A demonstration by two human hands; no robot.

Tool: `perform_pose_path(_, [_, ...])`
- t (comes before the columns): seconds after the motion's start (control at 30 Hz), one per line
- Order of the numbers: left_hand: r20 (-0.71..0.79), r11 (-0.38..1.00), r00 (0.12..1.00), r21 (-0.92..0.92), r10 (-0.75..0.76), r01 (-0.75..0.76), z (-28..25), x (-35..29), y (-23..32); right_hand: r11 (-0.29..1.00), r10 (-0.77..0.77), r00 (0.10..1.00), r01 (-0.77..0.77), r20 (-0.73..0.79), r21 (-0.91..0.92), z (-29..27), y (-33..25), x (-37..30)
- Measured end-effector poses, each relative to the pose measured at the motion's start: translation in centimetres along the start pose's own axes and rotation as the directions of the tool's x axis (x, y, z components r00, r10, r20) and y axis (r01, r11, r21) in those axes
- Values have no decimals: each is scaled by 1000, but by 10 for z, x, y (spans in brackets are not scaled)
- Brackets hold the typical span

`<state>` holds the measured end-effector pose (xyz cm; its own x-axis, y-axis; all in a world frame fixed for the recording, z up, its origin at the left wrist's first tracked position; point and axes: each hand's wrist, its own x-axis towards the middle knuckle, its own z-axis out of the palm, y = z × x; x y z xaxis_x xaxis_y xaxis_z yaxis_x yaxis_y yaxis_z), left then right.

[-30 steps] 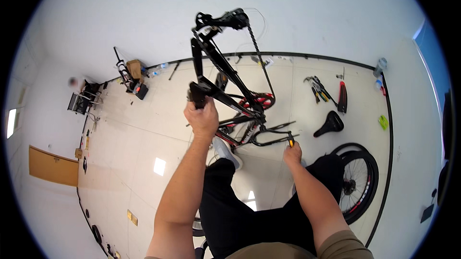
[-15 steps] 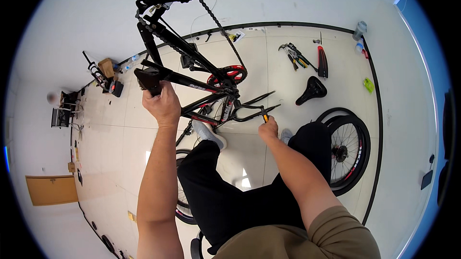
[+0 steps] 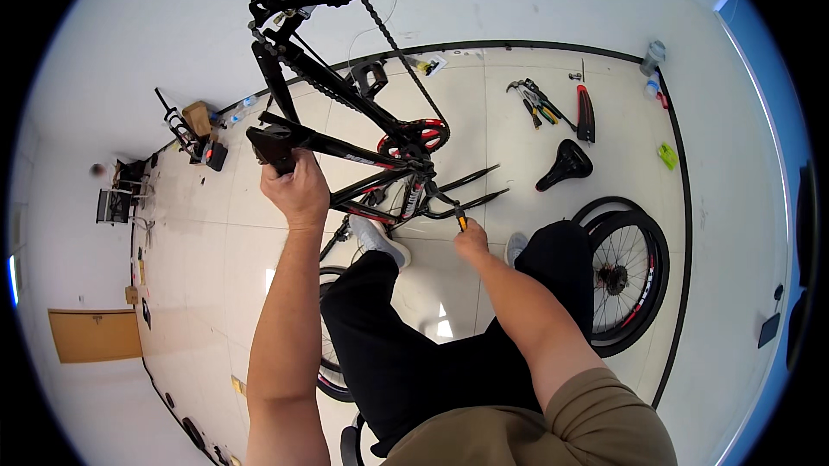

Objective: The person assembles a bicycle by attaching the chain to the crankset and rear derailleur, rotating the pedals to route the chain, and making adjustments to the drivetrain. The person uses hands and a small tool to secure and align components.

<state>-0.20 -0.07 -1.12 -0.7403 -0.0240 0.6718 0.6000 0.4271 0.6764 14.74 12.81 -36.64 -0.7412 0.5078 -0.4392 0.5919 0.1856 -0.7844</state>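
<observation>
Straight to the tricky part: the slim tool with the yellow-and-black handle loses its tip among dark tubes just ahead of the right grip, and whether it touches them, I can't tell. The near end of the black bicycle frame with red and white markings is partly covered by the left grip. Below that grip, a black-tyred spoked wheel is mostly hidden by a black trouser leg.

Now the count: one frame, one black chain, one red-and-black chainring. Right of the right grip, one spoked wheel with a thick black tyre and one black tyre behind it; up and right, one glossy black saddle, one long black-and-red mudguard, and an overlapping heap of hand tools, too tangled to tally.

And the grips! Left: wrapped round the frame's dark end, fingertips out of sight. Right: closed snugly on the yellow-and-black handle. The frame stretches ahead of and between both.
</observation>
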Motion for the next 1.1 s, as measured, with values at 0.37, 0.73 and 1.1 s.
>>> perform_pose_path(0.37, [-19, 999, 1000, 27, -18, 18, -3, 0, -14, 995, 12, 999, -16, 42, 95, 26, -24, -24])
perform_pose_path(0.73, [-18, 998, 998, 12, -66, 66, -3, 1, -14, 997, -62, 973, 49, 220, 61, 38, -56, -43])
perform_pose_path(1.1, [-44, 999, 998, 32, 39, -37, 1, 1, -10, 979, -40, 917, -43, 398, 197, 30, -107, -70])
